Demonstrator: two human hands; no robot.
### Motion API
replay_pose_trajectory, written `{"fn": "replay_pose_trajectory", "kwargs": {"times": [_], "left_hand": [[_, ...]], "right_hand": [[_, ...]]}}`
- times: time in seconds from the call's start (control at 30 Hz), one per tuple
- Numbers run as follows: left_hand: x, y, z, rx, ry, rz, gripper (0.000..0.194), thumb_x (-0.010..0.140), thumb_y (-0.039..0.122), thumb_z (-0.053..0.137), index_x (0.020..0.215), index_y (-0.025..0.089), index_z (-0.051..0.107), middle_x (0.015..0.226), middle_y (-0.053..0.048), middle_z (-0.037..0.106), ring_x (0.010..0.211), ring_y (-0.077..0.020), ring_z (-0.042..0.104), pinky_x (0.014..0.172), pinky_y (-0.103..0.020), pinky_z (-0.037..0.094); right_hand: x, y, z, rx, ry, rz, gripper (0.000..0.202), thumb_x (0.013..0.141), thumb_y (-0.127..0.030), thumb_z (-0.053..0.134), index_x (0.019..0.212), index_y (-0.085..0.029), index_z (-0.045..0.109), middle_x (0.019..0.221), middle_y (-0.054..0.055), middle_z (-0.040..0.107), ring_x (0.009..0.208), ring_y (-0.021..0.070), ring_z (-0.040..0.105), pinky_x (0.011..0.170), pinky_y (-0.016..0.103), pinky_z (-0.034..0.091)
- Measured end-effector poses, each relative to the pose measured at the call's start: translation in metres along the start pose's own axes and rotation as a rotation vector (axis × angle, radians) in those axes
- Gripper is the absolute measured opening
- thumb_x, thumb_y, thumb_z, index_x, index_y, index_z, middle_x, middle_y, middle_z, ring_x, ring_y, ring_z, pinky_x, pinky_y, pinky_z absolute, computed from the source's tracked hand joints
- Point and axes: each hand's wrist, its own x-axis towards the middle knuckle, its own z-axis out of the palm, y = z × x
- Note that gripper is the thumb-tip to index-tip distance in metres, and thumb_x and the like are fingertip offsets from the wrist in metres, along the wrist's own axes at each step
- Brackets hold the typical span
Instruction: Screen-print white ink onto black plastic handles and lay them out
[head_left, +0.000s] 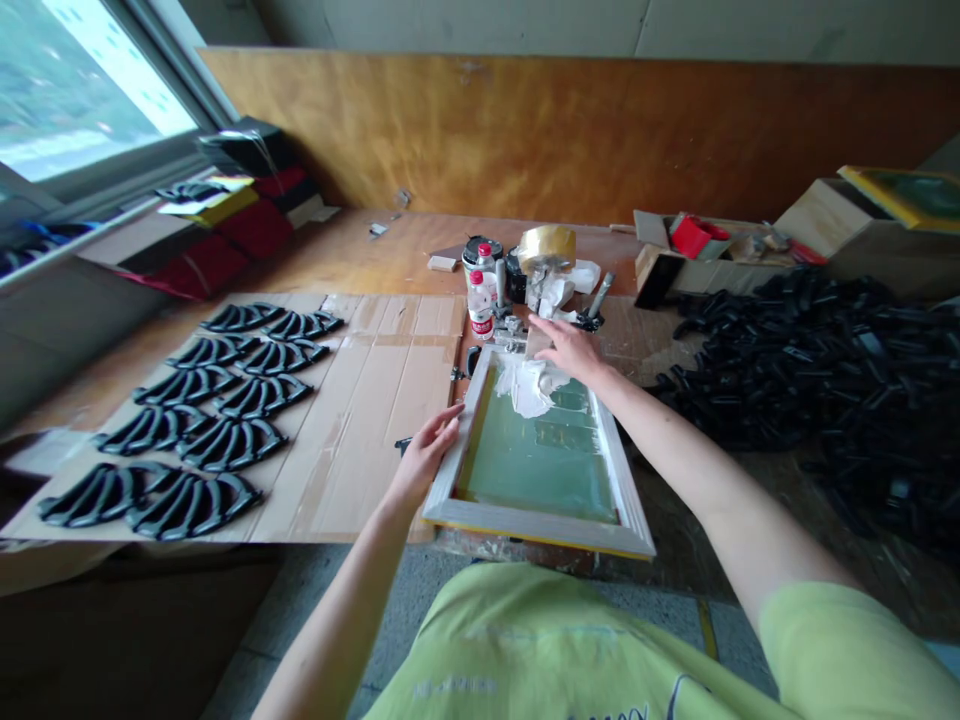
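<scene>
A screen printing frame (630, 500) with a pale border and green mesh lies in front of me. White ink (531, 388) is smeared thickly over the mesh's far end. My left hand (429, 452) grips the frame's left side with bent fingers; a small black piece (403, 445) shows beside it. Over the far end, my right hand (571, 350) holds a small pale scraper (537, 343) between thumb and fingers, above the ink. Its lower edge is hard to make out. Metal clamps (511, 330) stand behind the frame.
Black wing-shaped parts (232, 445) lie in rows on cardboard (360, 400) at left. A heap of black parts (847, 370) fills the right. Behind the frame are bottles (481, 310) and a tape roll (547, 247). An open box (694, 270) stands at back right.
</scene>
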Motion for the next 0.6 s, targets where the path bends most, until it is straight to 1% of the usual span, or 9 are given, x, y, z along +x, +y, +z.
{"fn": "replay_pose_trajectory", "kwargs": {"times": [0.1,0.17,0.23,0.27,0.3,0.37,0.43,0.53,0.6], "left_hand": [[0.007,0.04,0.01,-0.063,0.041,0.194,0.057,0.08,0.063,0.056,0.112,0.017,0.064,0.093,-0.004,0.067,0.066,-0.0116,0.06,0.055,-0.021,0.045],[0.018,0.067,0.021,-0.111,0.042,0.336,0.057,0.081,0.063,0.054,0.114,0.018,0.061,0.101,-0.006,0.067,0.077,-0.0146,0.063,0.062,-0.023,0.05],[0.031,0.088,0.032,-0.152,0.014,0.378,0.059,0.083,0.064,0.05,0.12,0.018,0.056,0.1,-0.007,0.068,0.082,-0.0168,0.065,0.064,-0.025,0.052],[0.037,0.093,0.037,-0.17,0.015,0.368,0.061,0.084,0.064,0.048,0.121,0.017,0.055,0.097,-0.007,0.068,0.083,-0.0171,0.065,0.064,-0.025,0.052],[0.041,0.094,0.041,-0.193,0.039,0.359,0.061,0.085,0.065,0.045,0.122,0.017,0.053,0.094,-0.007,0.068,0.082,-0.0168,0.066,0.063,-0.024,0.052],[0.043,0.08,0.05,-0.241,0.111,0.341,0.061,0.086,0.066,0.043,0.125,0.019,0.05,0.094,-0.006,0.069,0.08,-0.0151,0.066,0.061,-0.022,0.051],[0.037,0.049,0.061,-0.255,0.111,0.216,0.06,0.084,0.065,0.048,0.125,0.02,0.049,0.096,-0.007,0.07,0.077,-0.0142,0.066,0.059,-0.022,0.05],[0.017,-0.01,0.079,-0.221,-0.06,-0.155,0.062,0.081,0.062,0.057,0.122,0.016,0.052,0.104,-0.013,0.07,0.077,-0.0173,0.068,0.056,-0.025,0.052],[0.004,-0.041,0.088,-0.263,-0.133,-0.297,0.061,0.08,0.063,0.057,0.12,0.016,0.054,0.107,-0.014,0.07,0.08,-0.0192,0.068,0.056,-0.026,0.053]], "right_hand": [[-0.01,0.038,-0.016,0.009,0.248,0.189,0.046,0.087,-0.034,0.059,0.131,-0.021,0.053,0.103,0.007,0.065,0.091,0.0236,0.061,0.08,0.035,0.046],[-0.033,0.063,-0.018,0.022,0.317,0.389,0.033,0.091,-0.031,0.049,0.119,-0.017,0.059,0.094,0.007,0.067,0.086,0.0231,0.061,0.08,0.036,0.046],[-0.062,0.074,-0.006,0.035,0.248,0.543,0.025,0.091,-0.028,0.047,0.105,-0.015,0.063,0.088,0.008,0.067,0.081,0.0228,0.061,0.077,0.035,0.046],[-0.076,0.074,0.004,0.05,0.171,0.561,0.023,0.09,-0.028,0.049,0.101,-0.015,0.064,0.086,0.008,0.067,0.08,0.0226,0.061,0.076,0.034,0.046],[-0.089,0.069,0.016,0.067,0.083,0.529,0.022,0.089,-0.029,0.052,0.101,-0.015,0.064,0.086,0.008,0.067,0.08,0.0224,0.061,0.076,0.034,0.045],[-0.109,0.05,0.039,0.078,-0.069,0.357,0.027,0.084,-0.033,0.063,0.106,-0.018,0.063,0.092,0.008,0.067,0.086,0.0228,0.06,0.078,0.033,0.045],[-0.121,0.025,0.055,0.037,-0.138,0.19,0.031,0.08,-0.033,0.069,0.108,-0.022,0.062,0.099,0.007,0.066,0.095,0.0235,0.058,0.081,0.034,0.044],[-0.135,-0.018,0.061,-0.039,-0.092,0.131,0.015,0.085,-0.03,0.065,0.097,-0.021,0.064,0.096,0.007,0.062,0.097,0.0229,0.054,0.084,0.035,0.042],[-0.145,-0.047,0.059,-0.025,-0.04,0.044,0.012,0.089,-0.03,0.059,0.094,-0.02,0.065,0.091,0.008,0.061,0.094,0.022,0.052,0.085,0.035,0.041]]}}
